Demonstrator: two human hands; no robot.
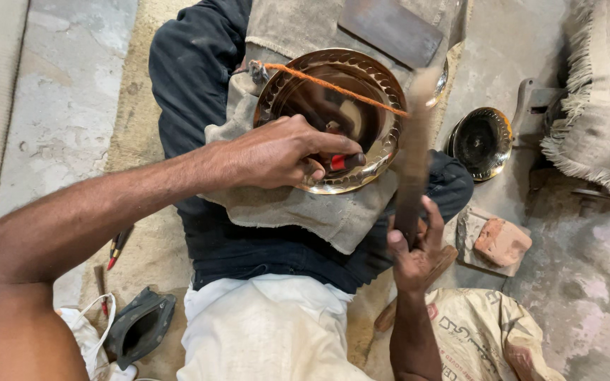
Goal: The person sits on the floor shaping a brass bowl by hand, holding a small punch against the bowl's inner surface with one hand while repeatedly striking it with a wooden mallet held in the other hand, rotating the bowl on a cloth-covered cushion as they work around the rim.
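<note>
Pinching a red-and-black punch [342, 161] between thumb and fingers, the left hand [280, 152] rested on the near rim of the brass plate [333, 116], which lay on a grey cloth [298, 208] across the lap. The tool's long axis ran outward from the grip, its tip toward the plate's centre, just beyond the fingertips. The right hand [414, 250] was closed round the handle of a hammer [412, 166], held upright below and to the right of the punch; its head was blurred, so whether it met the punch could not be told, though it seemed to lie just right of the tool. An orange cord [333, 88] crossed the plate beyond the left grip. A smaller brass bowl [481, 141] and a brick piece [503, 242] sat well right of the hammer hand.
</note>
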